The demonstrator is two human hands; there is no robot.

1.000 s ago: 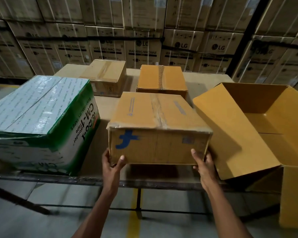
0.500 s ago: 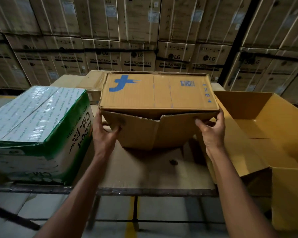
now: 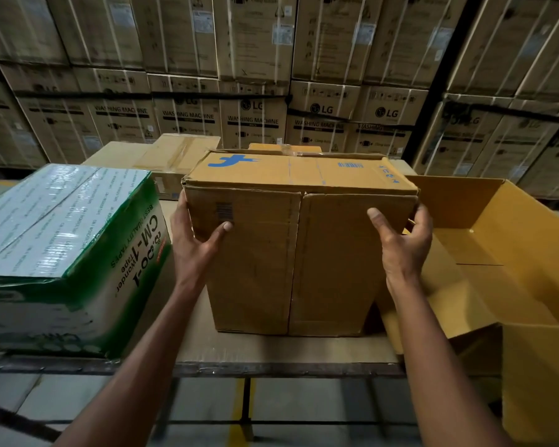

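The worktop (image 3: 271, 353) is covered with a flat sheet of cardboard. On its left end lies a green and white carton (image 3: 62, 240). Just beside it, in the middle, a brown box (image 3: 291, 253) stands upright. Behind them lie two more boxes (image 3: 175, 156). An open yellow box (image 3: 530, 240) overlaps the right end.

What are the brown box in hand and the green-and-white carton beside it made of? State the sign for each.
The brown box with the blue logo looks like corrugated cardboard, matt and scuffed: creased flap edges and a crushed corner. The green-and-white carton is probably printed cardboard under glossy clear film or tape: light glints in streaks across its top.
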